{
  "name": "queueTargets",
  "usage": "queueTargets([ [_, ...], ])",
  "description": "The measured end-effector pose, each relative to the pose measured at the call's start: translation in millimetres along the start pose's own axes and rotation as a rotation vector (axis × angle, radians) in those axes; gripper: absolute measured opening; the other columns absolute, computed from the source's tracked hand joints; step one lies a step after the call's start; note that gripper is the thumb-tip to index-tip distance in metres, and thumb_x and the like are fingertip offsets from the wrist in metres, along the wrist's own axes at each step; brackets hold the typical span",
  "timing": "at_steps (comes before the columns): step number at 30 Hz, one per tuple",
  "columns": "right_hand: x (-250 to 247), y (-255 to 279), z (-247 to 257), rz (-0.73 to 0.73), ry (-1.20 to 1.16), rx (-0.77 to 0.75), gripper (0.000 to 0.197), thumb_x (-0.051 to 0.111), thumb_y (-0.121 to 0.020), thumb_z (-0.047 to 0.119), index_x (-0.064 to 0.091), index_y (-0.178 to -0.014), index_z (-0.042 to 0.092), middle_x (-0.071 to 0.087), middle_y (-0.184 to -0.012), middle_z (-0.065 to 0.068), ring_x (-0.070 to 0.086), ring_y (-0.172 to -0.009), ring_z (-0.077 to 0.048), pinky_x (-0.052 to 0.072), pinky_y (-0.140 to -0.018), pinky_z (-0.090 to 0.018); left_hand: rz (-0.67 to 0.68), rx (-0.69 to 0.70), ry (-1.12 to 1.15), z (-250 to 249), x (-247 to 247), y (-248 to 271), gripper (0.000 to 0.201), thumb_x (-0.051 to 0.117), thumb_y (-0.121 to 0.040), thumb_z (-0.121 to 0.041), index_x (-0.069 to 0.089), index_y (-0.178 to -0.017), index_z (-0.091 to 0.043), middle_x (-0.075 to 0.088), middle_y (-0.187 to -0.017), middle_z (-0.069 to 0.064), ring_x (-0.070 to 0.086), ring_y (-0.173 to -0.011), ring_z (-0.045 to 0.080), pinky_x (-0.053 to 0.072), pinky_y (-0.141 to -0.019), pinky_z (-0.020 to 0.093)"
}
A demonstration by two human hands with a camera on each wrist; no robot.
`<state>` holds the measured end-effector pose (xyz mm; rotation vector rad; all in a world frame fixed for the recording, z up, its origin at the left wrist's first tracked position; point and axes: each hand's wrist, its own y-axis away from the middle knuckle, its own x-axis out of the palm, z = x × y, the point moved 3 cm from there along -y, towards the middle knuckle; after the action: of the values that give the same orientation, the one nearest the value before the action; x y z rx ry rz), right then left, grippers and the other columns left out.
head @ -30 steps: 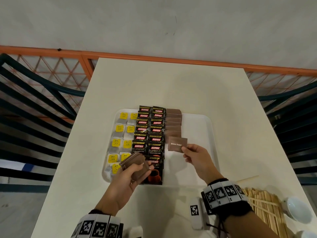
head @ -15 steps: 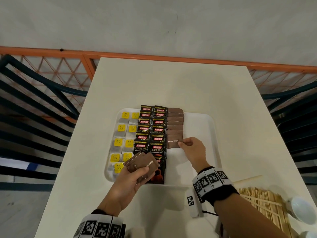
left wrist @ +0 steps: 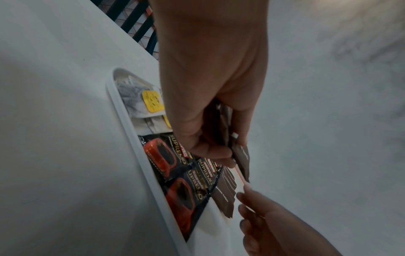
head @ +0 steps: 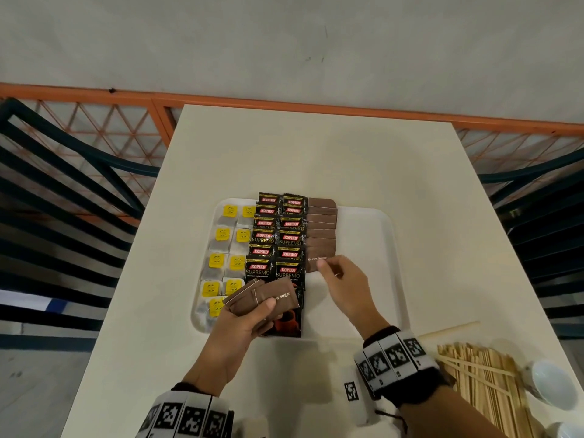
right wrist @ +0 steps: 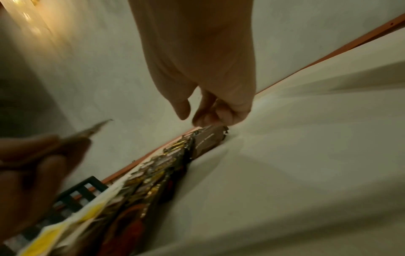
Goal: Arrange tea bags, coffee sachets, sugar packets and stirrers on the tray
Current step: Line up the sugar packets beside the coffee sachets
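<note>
A white tray [head: 392, 248] holds two columns of yellow-tagged tea bags [head: 222, 235], two columns of black Kopiko coffee sachets [head: 278, 238] and an overlapping column of brown sugar packets [head: 322, 229]. My left hand [head: 265, 311] grips a fanned stack of brown sugar packets [head: 262, 298] above the tray's near left part, thumb on top; this stack [left wrist: 241, 155] also shows in the left wrist view. My right hand [head: 328, 268] rests a fingertip on the nearest packet [head: 314, 263] lying at the column's near end. In the right wrist view its thumb stands clear of that packet [right wrist: 208, 138].
A pile of wooden stirrers [head: 483, 384] lies on the table at the near right, with one loose stirrer [head: 448, 330] beside the tray. A white cup [head: 553, 384] stands at the far right edge. Dark chairs flank the table.
My right hand carried one brown sugar packet from mid-air down to the near end of the sugar column and laid it flat. The left hand barely moved with its stack.
</note>
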<state>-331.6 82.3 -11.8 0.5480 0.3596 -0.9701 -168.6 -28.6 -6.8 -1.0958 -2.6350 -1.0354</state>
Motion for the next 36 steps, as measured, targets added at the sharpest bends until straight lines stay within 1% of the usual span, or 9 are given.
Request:
queueTargets([
  [4,12,34,10,0.396,-0.141,-0.003,0.017,0.057,-0.088,0.035,0.064,-0.094,0.020,0.061,-0.078,0.009,0.053,-0.070,-0.003,0.042,-0.062,-0.014,-0.017,0.023,-0.025,1,-3,-1,0.030,0.061,-0.083,0.002,0.062,-0.108,-0.014,0.070,-0.097,0.007,0.066,-0.089,0.025,0.057,-0.063,0.021],
  [6,17,41,6,0.491,-0.228,0.024,0.015,0.064,-0.085,0.026,0.066,-0.096,0.016,0.064,-0.079,0.005,0.055,-0.069,-0.006,0.045,-0.059,-0.016,-0.008,0.030,-0.054,2,-4,-1,0.027,0.062,-0.083,0.000,0.064,-0.106,-0.014,0.072,-0.097,0.007,0.066,-0.091,0.024,0.056,-0.065,0.023],
  [9,19,42,1,0.493,-0.351,0.075,0.012,0.065,-0.084,0.014,0.066,-0.094,0.008,0.066,-0.077,-0.003,0.058,-0.068,-0.013,0.048,-0.060,-0.019,0.010,0.028,-0.072,3,-5,0,0.027,0.063,-0.082,-0.002,0.066,-0.106,-0.015,0.073,-0.096,0.005,0.067,-0.090,0.023,0.055,-0.067,0.024],
  [16,14,45,-4,0.516,-0.561,0.170,0.006,0.059,-0.086,0.002,0.064,-0.088,0.004,0.064,-0.072,-0.002,0.059,-0.061,-0.008,0.049,-0.058,-0.017,0.093,0.034,-0.078,0,-3,6,0.038,0.060,-0.079,0.012,0.064,-0.104,-0.015,0.075,-0.091,0.002,0.071,-0.084,0.016,0.055,-0.064,0.020],
  [18,12,43,-8,0.485,-0.597,0.189,0.006,0.058,-0.086,0.002,0.064,-0.086,0.005,0.063,-0.071,-0.003,0.058,-0.063,-0.010,0.049,-0.058,-0.018,0.092,0.038,-0.076,-2,-2,6,0.034,0.058,-0.080,0.013,0.066,-0.100,-0.014,0.075,-0.086,0.002,0.071,-0.079,0.014,0.056,-0.063,0.020],
  [21,3,35,-16,0.329,-0.673,0.252,0.008,0.058,-0.086,0.001,0.063,-0.083,0.007,0.061,-0.072,-0.004,0.056,-0.061,-0.011,0.047,-0.056,-0.018,0.065,0.015,-0.034,-2,-5,5,0.024,0.055,-0.084,0.009,0.067,-0.095,-0.009,0.072,-0.090,0.014,0.071,-0.075,0.016,0.056,-0.063,0.020],
  [26,-13,12,-30,0.062,-0.532,0.281,0.006,0.061,-0.086,0.004,0.064,-0.083,0.008,0.060,-0.070,-0.004,0.052,-0.059,-0.012,0.045,-0.049,-0.015,0.046,-0.048,0.094,-2,-10,4,0.023,0.048,-0.089,0.005,0.062,-0.106,-0.003,0.070,-0.098,0.019,0.071,-0.084,0.023,0.058,-0.066,0.023],
  [32,-13,-9,-35,-0.023,-0.295,0.289,0.004,0.062,-0.086,0.007,0.065,-0.087,0.007,0.059,-0.068,-0.005,0.050,-0.057,-0.013,0.040,-0.051,-0.020,0.087,-0.094,0.203,-6,-4,9,0.032,0.036,-0.088,0.007,0.060,-0.108,-0.003,0.068,-0.103,0.024,0.072,-0.082,0.027,0.059,-0.073,0.030],
  [36,-11,-12,-36,-0.075,-0.169,0.273,0.008,0.064,-0.085,0.013,0.067,-0.088,0.007,0.059,-0.062,-0.002,0.049,-0.055,-0.011,0.040,-0.056,-0.021,0.061,-0.085,0.110,-8,-4,9,0.030,0.040,-0.091,0.005,0.060,-0.108,-0.007,0.068,-0.102,0.021,0.068,-0.090,0.032,0.058,-0.074,0.034],
])
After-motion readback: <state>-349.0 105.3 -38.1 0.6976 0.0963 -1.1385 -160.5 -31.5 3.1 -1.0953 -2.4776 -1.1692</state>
